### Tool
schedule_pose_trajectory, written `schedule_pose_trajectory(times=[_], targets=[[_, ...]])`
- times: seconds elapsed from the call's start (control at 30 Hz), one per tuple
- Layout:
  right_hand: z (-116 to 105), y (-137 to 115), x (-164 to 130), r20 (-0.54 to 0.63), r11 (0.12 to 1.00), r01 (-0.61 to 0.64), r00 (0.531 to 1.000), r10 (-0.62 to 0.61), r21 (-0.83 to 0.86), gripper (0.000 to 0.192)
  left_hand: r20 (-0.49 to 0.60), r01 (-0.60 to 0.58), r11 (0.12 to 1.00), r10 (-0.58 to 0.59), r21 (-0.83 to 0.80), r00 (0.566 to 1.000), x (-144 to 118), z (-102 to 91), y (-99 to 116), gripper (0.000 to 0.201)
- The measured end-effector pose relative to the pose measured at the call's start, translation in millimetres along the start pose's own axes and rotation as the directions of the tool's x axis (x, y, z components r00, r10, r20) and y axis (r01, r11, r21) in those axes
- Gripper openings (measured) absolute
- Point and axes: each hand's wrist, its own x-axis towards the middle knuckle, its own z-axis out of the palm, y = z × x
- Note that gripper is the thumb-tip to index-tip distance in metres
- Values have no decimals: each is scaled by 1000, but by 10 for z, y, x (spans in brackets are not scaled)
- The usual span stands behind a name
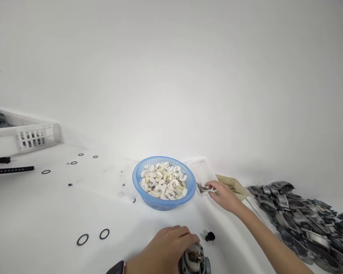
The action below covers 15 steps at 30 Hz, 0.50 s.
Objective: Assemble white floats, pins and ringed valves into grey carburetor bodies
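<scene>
My left hand (171, 243) is closed around a grey metal carburetor (193, 262) at the bottom edge, whose top shows a white float and brass parts. My right hand (224, 196) reaches over a small white tray (200, 169), fingers apart just beside thin metal pins (201, 188) lying in it. No pin is visibly held. Left of the tray stands a blue basket (162, 205) full of white C-shaped floats (162, 180). A small black part (210, 236) lies on the table between my two hands.
Grey metal castings (297, 217) are heaped at the right, beside a yellowish tray (233, 184) partly behind my right hand. Several black rings (82, 239) lie on the white table at left. A white crate (37, 137) and black straps (11, 170) are farther left.
</scene>
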Motion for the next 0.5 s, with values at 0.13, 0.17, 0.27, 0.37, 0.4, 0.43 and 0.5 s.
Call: schedule_pose_trajectory(times=[0.13,0.17,0.27,0.37,0.4,0.43,0.5], targets=[[77,-108,453,108,989,-34,993,50,-143,24,28,-32,993,29,115,999,42,-44,-24,70],[112,-143,514,127,983,-41,990,64,-181,26,33,-49,989,45,141,998,52,-57,-26,68],[214,-224,609,152,959,-63,982,109,-278,28,37,-99,974,93,202,995,78,-69,-38,63],[273,-238,629,153,937,-86,977,145,-340,28,41,-120,963,114,239,993,87,-54,-49,63],[283,-230,628,151,931,-90,977,152,-353,28,38,-120,962,114,246,993,83,-49,-50,63],[289,-217,626,149,927,-93,976,156,-364,28,34,-119,961,114,248,993,78,-45,-49,62],[294,-188,619,146,921,-93,977,158,-378,28,19,-121,963,120,242,993,64,-41,-45,60]])
